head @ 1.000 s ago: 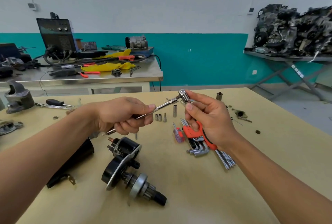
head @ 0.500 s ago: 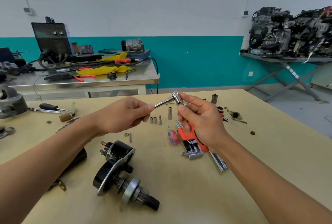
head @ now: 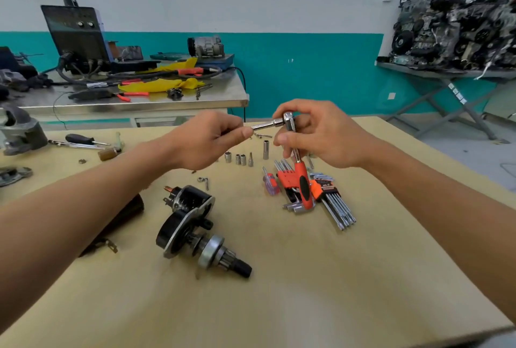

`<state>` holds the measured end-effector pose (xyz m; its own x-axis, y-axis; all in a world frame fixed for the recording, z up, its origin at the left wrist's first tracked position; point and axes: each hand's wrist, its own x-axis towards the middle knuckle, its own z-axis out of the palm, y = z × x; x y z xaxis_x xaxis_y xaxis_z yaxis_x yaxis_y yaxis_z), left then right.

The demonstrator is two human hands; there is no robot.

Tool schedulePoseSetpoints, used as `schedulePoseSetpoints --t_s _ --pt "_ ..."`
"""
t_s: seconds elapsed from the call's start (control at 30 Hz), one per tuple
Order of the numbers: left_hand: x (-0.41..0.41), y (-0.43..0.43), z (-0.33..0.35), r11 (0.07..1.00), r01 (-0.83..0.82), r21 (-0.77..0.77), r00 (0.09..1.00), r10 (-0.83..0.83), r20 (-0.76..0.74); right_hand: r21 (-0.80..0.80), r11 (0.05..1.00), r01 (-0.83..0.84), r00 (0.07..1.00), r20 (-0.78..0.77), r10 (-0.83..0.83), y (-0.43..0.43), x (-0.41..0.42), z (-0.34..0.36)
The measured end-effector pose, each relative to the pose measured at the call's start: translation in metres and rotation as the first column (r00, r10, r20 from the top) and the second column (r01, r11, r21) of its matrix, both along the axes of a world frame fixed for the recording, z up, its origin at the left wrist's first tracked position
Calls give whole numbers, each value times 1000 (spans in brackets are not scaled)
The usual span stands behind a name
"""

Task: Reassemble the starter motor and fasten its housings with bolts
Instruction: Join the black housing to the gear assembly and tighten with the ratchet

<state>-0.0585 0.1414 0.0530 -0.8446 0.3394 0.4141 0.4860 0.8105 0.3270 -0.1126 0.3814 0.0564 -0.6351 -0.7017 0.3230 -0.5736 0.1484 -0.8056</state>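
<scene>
**A:** Where is the starter motor (head: 192, 222) to be found?

**B:** It is laid on its side on the table (head: 307, 286), between the two forearms and touched by neither hand. Its geared shaft is pointed toward the near edge.

**A:** What is being held?

**B:** A ratchet (head: 303, 185) is gripped at its head by the curled fingers of the right hand (head: 321, 135), and its orange handle hangs down. A thin metal bar (head: 265, 125) is pinched between thumb and fingers of the left hand (head: 206, 141), with its far end met at the ratchet head.

**A:** Why is it raised off the table like that?

**B:** The tool is probably being made up before any bolt is driven. With the head steadied, the bar can be pushed on squarely. Whether it is fully seated cannot be told.

**A:** And the sockets (head: 240, 159)?

**B:** They are stood in a row just beyond the hands, with hex keys (head: 335, 205) fanned nearby, presumably so that a size can be picked within reach.
</scene>
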Motion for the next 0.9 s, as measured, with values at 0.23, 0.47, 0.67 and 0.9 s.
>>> schedulePoseSetpoints --t_s 0.23,0.47,0.67,0.9 --pt "15 10 1 990 135 45 982 -140 128 99 989 110 641 -767 6 24 10 -9" --pt "15 13 -12 993 79 83 997 -79 -5 -57 998 6 967 -255 -20 19 17 -10" --pt "17 4 -17 990 70 121 997 -74 33 -17 988 156 594 -797 -107 14 11 -13" --pt "19 -5 -23 953 91 290 990 -118 76 -342 922 -179 914 290 285 1 11 -10"
